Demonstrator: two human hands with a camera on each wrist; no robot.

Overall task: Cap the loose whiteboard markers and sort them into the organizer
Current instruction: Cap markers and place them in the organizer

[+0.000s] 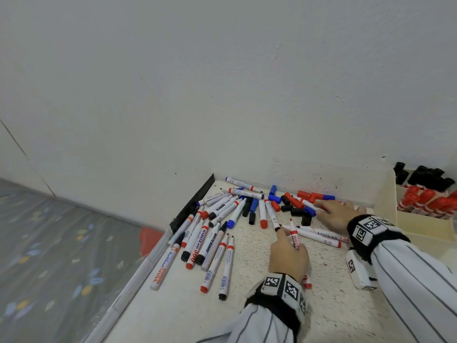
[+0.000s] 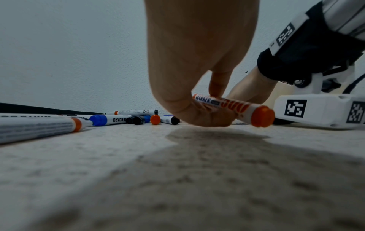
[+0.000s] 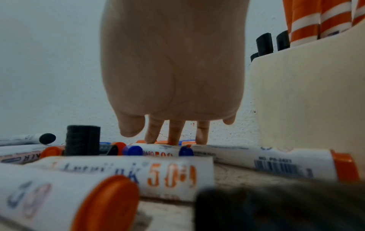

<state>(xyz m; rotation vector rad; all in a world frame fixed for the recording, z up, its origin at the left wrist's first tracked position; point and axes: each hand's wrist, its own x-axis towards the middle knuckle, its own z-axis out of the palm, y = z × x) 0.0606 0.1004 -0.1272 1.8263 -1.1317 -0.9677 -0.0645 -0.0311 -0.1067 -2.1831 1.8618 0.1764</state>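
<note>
My left hand (image 1: 288, 243) grips an uncapped red whiteboard marker (image 1: 294, 235), tip pointing toward the wall; in the left wrist view the left hand (image 2: 197, 112) curls round this marker (image 2: 242, 107) just above the table. My right hand (image 1: 329, 211) reaches with straight fingers (image 3: 174, 134) into the loose caps (image 1: 294, 201) by the wall, touching the red caps (image 3: 162, 141) and holding nothing. Several uncapped markers (image 1: 215, 233) lie in a pile at the left. The cream organizer (image 1: 385, 201) at the right holds black and red capped markers.
The speckled table (image 1: 247, 305) ends at a left edge with a black strip (image 1: 190, 206); a patterned floor lies below it. Two red markers (image 1: 319, 236) lie under my right wrist. The wall runs close behind the caps. The organizer wall (image 3: 296, 101) stands right of my hand.
</note>
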